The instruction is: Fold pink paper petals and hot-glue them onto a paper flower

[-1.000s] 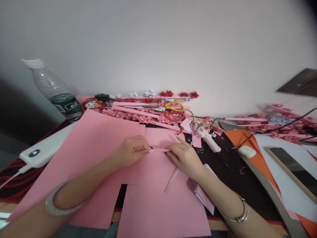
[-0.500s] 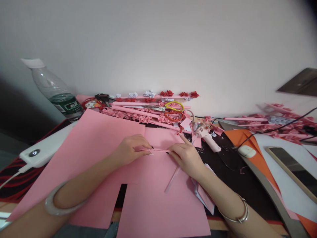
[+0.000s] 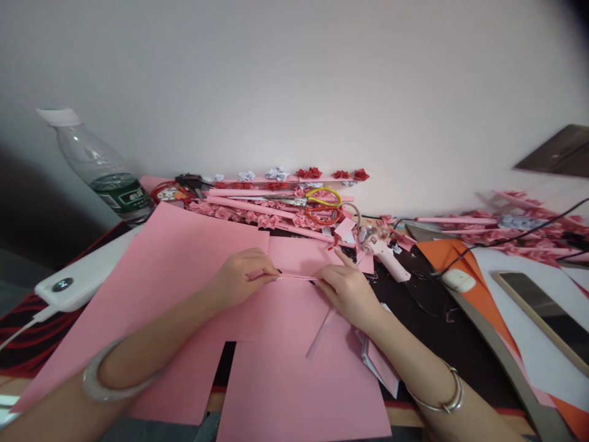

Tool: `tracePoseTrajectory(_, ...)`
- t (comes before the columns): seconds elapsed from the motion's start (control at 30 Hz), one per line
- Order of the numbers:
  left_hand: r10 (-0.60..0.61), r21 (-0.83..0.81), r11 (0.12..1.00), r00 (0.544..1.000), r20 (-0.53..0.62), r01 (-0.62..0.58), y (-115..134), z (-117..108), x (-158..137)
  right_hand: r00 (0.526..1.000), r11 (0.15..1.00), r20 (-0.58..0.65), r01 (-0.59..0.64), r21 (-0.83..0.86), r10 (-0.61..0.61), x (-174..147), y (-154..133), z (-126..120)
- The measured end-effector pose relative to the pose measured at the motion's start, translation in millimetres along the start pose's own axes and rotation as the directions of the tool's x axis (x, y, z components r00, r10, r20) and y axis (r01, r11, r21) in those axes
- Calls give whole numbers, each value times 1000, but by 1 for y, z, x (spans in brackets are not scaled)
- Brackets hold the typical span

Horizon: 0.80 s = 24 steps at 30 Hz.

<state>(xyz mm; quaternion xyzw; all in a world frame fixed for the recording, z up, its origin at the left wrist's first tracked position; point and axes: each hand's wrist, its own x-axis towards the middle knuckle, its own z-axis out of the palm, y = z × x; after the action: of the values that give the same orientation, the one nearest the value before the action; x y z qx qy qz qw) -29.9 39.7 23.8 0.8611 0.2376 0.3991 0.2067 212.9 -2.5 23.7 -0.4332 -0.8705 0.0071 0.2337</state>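
A narrow folded strip of pink paper is stretched between my two hands, over large pink paper sheets. My left hand pinches its left end between thumb and fingertips. At the other end, my right hand is closed on the strip, with the index finger raised toward the back. A thin pale strip or stick slants out from below the right hand; whether that hand holds it is hidden. Folded pink-and-white paper pieces lie beside the right wrist.
Behind the hands lie scissors on pink paper-flower stems, and a glue gun. A water bottle and white power bank stand left. A phone, earbuds case and cables are on the right.
My left thumb and fingers have closed nearer together on the strip's left end, shifting slightly left. The strip looks pulled straighter. My right hand has barely moved.
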Motion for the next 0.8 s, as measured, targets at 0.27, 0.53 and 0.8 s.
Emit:
tracePoseTrajectory(0.27, -56, 32, 998, 997, 46, 55, 4, -1, 1, 1000, 1000, 1, 7, -6, -7, 1, -1, -1)
tracePoseTrajectory(0.53, 3, 76, 997, 991, 131, -13, -2, -1, 1, 999, 993, -4, 43, -106, -44, 0, 1, 0)
tracePoseTrajectory(0.8, 59, 146, 986, 988, 139, -80, 2, 13, -1, 996, 985, 50, 80, -153, -73, 3, -7, 2)
